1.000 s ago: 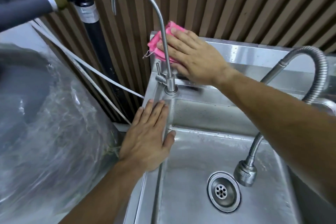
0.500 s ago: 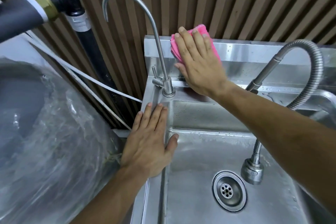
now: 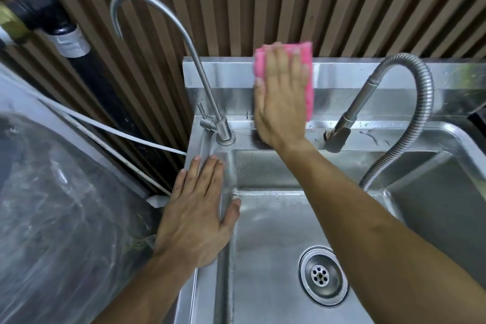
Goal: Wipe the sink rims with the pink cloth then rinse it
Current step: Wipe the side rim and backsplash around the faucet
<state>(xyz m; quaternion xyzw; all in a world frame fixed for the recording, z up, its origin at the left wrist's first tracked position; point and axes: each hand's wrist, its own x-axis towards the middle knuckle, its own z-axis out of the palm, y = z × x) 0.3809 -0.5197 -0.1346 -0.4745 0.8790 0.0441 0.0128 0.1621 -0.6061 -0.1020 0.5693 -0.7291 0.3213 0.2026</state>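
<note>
Head view, right hand (image 3: 281, 102) flat on pink cloth (image 3: 309, 81), backsplash edge (image 3: 223, 71)

The sink (image 3: 273, 223) is brushed stainless steel, glossy and dotted with water drops along its far rim. The pink cloth (image 3: 308, 60) looks soft and nubbly. The gooseneck tap (image 3: 184, 42) is smooth satin metal; the hose (image 3: 427, 102) on the right is ribbed metal. The far wall (image 3: 289, 0) is matt brown slatted wood. On the left, clear plastic wrap (image 3: 65, 205) lies crinkled and shiny.

Cloth (image 3: 310, 81) on sink backsplash (image 3: 226, 79) between two taps, drain (image 3: 324, 275) in basin below
</note>
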